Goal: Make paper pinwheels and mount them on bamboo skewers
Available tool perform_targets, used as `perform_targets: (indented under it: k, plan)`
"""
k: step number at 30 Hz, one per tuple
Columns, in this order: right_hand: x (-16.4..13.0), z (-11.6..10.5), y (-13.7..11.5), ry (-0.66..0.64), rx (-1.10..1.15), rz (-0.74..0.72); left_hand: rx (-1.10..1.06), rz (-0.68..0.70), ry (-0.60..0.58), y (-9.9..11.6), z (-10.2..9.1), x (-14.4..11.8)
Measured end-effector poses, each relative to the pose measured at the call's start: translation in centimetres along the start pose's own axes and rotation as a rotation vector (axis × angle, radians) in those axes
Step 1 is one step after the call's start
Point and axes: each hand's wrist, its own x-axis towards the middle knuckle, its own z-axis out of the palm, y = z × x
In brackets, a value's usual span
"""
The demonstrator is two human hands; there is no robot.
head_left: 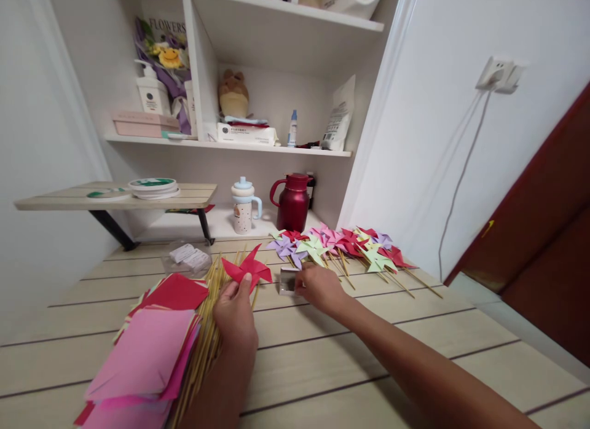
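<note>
On table (pixel 322 355) | left hand (pixel 237 318) pinching red pinwheel (pixel 246 268) | right hand (pixel 318 287) touching metal box (pixel 288 280)

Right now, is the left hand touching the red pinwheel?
Touching. The head view shows the left hand with its fingertips pinching the lower edge of the red pinwheel, lifted above the bundle of sticks.

Readable only: "FLOWERS" in pale capitals along the top of the purple bouquet wrapping (pixel 162 39) on the upper left shelf; print on the white pump bottle (pixel 150 91), the flat white box (pixel 246 134) and the white pouch (pixel 338 115) too small to make out.
</note>
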Motion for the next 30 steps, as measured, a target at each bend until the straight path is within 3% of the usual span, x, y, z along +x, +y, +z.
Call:
perform_targets:
  k: [6, 13, 22, 26, 30]
  plan:
    - [-0.3, -0.9, 0.0, 0.056, -0.001, -0.048, 0.019, 0.000, -0.012, -0.2, 0.0, -0.2]
    - [1.7, -0.1, -1.2, -0.020, -0.040, -0.189, 0.044, 0.009, 0.008, -0.3, -0.1, 0.0]
    - [3.0, -0.8, -0.7, -0.016, -0.077, -0.207, 0.067, -0.022, 0.008, -0.2, 0.1, -0.1]
    - [3.2, -0.2, -0.4, -0.014, -0.076, -0.234, 0.067, -0.041, 0.008, 0.2, 0.3, -0.6]
    - [3.5, 0.8, 0.3, -0.028, -0.016, -0.362, 0.074, -0.064, 0.001, 0.2, 0.3, -0.7]
